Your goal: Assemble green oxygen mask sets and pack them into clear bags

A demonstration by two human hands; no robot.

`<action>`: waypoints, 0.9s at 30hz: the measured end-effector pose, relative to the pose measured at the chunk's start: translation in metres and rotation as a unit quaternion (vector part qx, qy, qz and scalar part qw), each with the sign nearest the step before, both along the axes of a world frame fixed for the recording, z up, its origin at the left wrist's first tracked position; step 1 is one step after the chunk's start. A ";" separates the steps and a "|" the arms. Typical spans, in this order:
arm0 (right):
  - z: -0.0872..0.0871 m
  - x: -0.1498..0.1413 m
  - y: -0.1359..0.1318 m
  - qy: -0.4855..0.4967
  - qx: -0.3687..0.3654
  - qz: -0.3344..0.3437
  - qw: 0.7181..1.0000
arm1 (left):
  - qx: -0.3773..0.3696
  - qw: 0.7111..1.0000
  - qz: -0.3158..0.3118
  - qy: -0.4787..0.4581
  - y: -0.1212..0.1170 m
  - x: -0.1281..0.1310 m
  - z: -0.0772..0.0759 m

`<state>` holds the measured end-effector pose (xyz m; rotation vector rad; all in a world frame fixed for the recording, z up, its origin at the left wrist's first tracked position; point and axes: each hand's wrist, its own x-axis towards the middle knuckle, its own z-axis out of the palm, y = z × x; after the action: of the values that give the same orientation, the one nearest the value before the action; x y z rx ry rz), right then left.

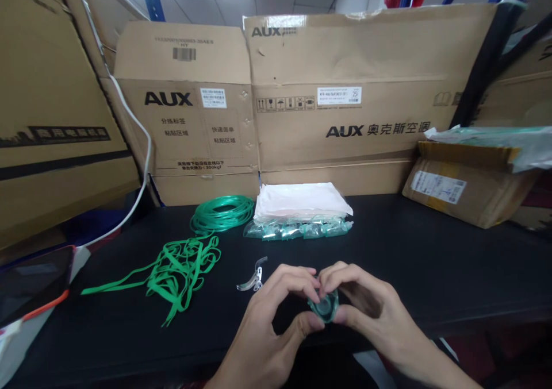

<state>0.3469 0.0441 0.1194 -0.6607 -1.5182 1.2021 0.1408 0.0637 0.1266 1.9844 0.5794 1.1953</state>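
Observation:
Near the table's front edge, a small clear green plastic oxygen mask [324, 307] is held between both hands. My left hand [287, 300] pinches its left side between thumb and fingers. On the right side, my right hand [362, 297] grips the rim, its fingers curled over the top. The fingers hide part of the mask. Just left of my left hand lie a few small clear and white plastic pieces [254, 278]. Behind the hands, several similar green masks [302, 229] lie in a row at the front of a stack of white sheets [304, 199].
Left of centre lie a tangle of flat green elastic strap [179, 268] and a coil of green tubing [222, 212]. A dark-screened device with an orange edge [38, 285] sits far left, near a white cable [149, 147]. Large cardboard panels [293, 147] stand behind; a carton [470, 188] is at right.

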 end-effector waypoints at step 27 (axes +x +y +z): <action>-0.001 0.005 0.000 -0.031 0.041 0.007 0.999 | 0.032 0.999 0.007 0.000 -0.001 0.000 -0.006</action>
<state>0.3521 0.0441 0.1189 -0.6383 -1.6178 1.1332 0.1409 0.0626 0.1211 2.0374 0.5620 1.2371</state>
